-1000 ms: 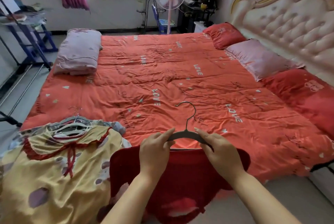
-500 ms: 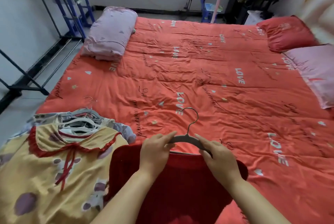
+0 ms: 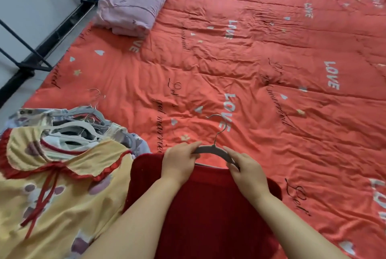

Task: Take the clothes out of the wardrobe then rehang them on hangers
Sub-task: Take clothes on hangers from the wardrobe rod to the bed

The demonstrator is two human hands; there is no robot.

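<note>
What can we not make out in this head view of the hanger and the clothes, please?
Head view:
Grey hanger: both ends hidden under the left hand and right hand.
Dark red garment: lower part cut off by the bottom edge, middle covered by the forearms.
Stacked hangers at the yellow dress collar: overlapping, count unclear.

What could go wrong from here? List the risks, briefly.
1. The left hand and right hand cover both ends of the grey hanger with a metal hook, so whether it sits inside the dark red fuzzy garment is hidden. Lifted now, one side might slip off.
2. The yellow collared dress and its heap of pale hangers lie right beside the red garment. Their hooks could snag it on lifting.
</note>
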